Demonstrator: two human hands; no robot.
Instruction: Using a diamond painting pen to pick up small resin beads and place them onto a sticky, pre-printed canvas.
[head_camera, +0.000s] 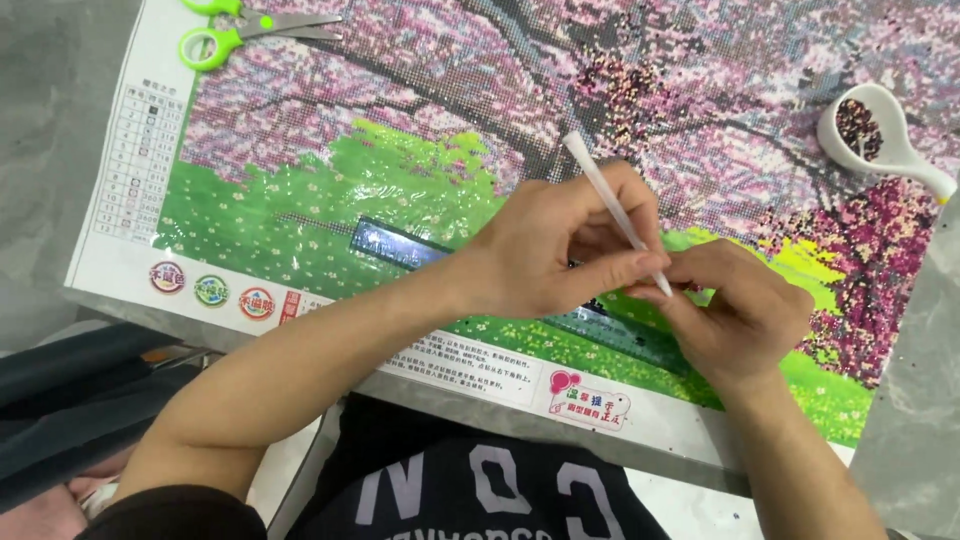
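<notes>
Both hands are meeting over the lower middle of the diamond-painting canvas (420, 190). Left hand (560, 250) is pinching the white applicator pen (612, 205) between thumb and fingers, shaft angling up and away, tip pointing down toward the right hand. Right hand (735, 310) is curling closed right at the pen tip (662, 288), fingertips touching it; whether it's gripping something small there, can't tell, the fingers are hiding it.

Canvas is lying flat on the grey worktop (50, 150), near edge overhanging toward the person's lap.

Progress, judging from the surface:
- Pink blossom and dark branches across the top are looking fully beaded, grainy texture throughout.
- Dark pink tree at right is also reading as filled.
- Green lower band is still sitting under glossy protective film, wrinkles showing, so it's looking mostly unplaced.
- So roughly the upper part done, lower strip left.

A dark ruler (400, 243) is lying on the green area, running under the hands.

White bead tray (880, 135) with dark beads is resting on the canvas at upper right, well apart from the hands. Green-handled scissors (240, 30) are lying at the top left corner, untouched.
</notes>
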